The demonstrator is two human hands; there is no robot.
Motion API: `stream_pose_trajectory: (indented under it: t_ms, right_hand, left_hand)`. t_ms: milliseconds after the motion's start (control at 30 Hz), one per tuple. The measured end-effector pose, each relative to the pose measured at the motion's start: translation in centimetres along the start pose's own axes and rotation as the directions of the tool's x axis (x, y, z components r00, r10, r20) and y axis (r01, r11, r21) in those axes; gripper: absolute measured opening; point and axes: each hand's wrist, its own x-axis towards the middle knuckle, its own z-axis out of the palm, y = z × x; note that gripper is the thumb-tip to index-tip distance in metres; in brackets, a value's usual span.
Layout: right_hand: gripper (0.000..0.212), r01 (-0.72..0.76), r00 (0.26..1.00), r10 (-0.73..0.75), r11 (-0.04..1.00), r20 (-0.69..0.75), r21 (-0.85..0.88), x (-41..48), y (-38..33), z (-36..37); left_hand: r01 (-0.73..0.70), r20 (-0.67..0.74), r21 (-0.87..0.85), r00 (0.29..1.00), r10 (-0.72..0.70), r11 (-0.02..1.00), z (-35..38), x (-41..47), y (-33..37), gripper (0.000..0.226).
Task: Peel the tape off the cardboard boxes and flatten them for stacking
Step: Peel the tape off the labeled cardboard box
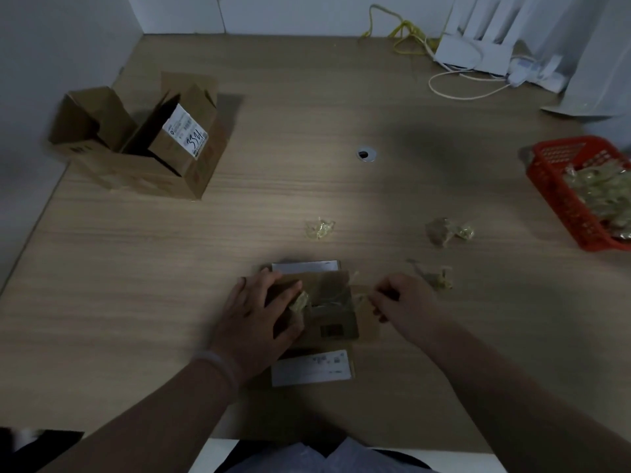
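Mid-peel on the small box (327,315), near the table (307,186) edge at 6 o'clock.
The left hand (259,312) presses it down with flat fingers; the right hand (403,298) pinches a tape strip (358,297) stretched toward 3. Tape wads (449,230) lie at 1; the red basket (560,199) sits at 3. The opened boxes (146,145) at 10 likely await flattening. Open tabletop lies toward 12.

Matt cardboard box (327,315), glossy crinkled tape (356,297), wood-grain table (170,268)

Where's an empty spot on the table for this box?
Bare wood lies left of the left hand, nearer than the open boxes, and around the cable hole. It's crowded right of the right hand: tape wads, then the red basket.
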Motion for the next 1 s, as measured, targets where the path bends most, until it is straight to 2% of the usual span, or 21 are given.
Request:
stream_pose_trajectory:
  t_ms: [100, 267, 433, 500, 567, 633, 667, 767, 867, 1000]
  right_hand:
    - [0.019, 0.025, 0.999, -0.026, 0.999, -0.035, -0.027, 0.5, -0.9, 0.5]
    - [0.016, -0.003, 0.999, 0.008, 0.993, -0.044, 0.119, 0.0, -1.1, 1.6]
    - [0.018, 0.097, 0.993, -0.098, 0.995, -0.065, -0.016, 1.1, -1.3, 1.5]
    - [0.019, 0.085, 0.993, -0.074, 0.988, -0.088, 0.131, 1.1, -0.9, 1.8]
    - [0.023, -0.011, 0.997, 0.04, 0.915, -0.064, 0.404, 0.7, -0.5, 2.1]
    - [0.022, -0.072, 0.993, 0.109, 0.851, -0.041, 0.52, 0.4, 0.4, 2.2]
    - [0.019, -0.08, 0.993, 0.11, 0.858, -0.029, 0.507, 0.2, 1.0, 2.3]
    - [0.036, -0.033, 0.999, 0.037, 0.949, -0.008, 0.314, -0.7, 2.6, 2.7]
    - [0.021, 0.083, 0.996, -0.086, 0.99, 0.017, 0.113, -1.2, 2.8, 3.2]
    - [0.013, 0.233, 0.97, -0.238, 0.968, -0.043, -0.094, -0.6, 2.4, 3.4]
  left_hand:
    - [0.007, -0.001, -0.001, 1.0, -0.007, 1.0, -0.2, 0.1, 0.2, 0.06]
    - [-0.03, 0.017, 0.008, 0.999, 0.03, 1.0, -0.2, 0.1, 0.1, 0.062]
    - [-0.048, -0.004, -0.004, 0.999, 0.048, 0.999, 0.0, 0.0, -0.1, 0.061]
    - [-0.056, -0.013, -0.004, 0.998, 0.056, 0.998, 0.0, 0.0, -0.2, 0.061]
    - [-0.058, -0.021, -0.01, 0.998, 0.057, 0.998, 0.1, 0.0, -0.4, 0.061]
    - [-0.053, -0.033, -0.024, 0.998, 0.052, 0.998, 0.2, 0.0, -0.4, 0.06]
    - [-0.05, -0.037, -0.031, 0.998, 0.049, 0.998, 0.2, 0.0, -0.4, 0.061]
    - [-0.042, -0.044, -0.04, 0.998, 0.04, 0.998, 0.3, 0.0, -0.3, 0.062]
    - [-0.037, -0.028, -0.042, 0.999, 0.036, 0.998, 0.4, 0.0, -0.5, 0.063]
    - [-0.051, -0.031, -0.028, 0.998, 0.05, 0.998, 0.5, 0.0, -0.7, 0.062]
